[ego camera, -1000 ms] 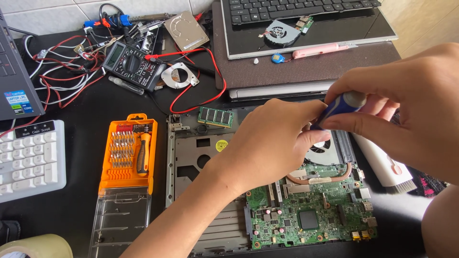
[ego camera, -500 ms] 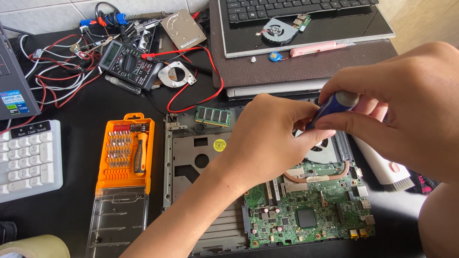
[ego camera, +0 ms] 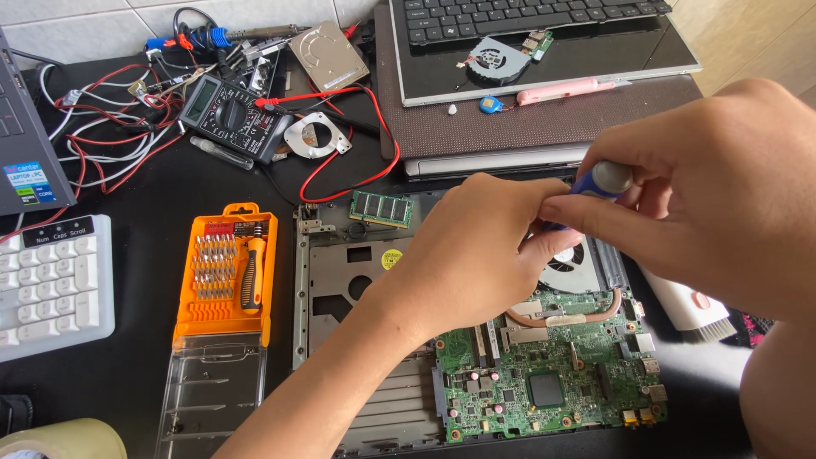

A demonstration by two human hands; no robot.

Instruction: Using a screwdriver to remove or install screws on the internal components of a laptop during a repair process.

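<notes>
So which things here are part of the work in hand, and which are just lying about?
In use: left hand, right hand, blue-handled screwdriver, green motherboard, laptop chassis.

Lying about: orange bit set, multimeter, memory stick, loose fan, white keypad.

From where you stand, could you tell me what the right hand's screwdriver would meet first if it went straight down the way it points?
Probably the cooling fan on the green motherboard. The right hand holds the blue-handled screwdriver above it, with the left hand hiding the tip, so depth is uncertain.
</notes>
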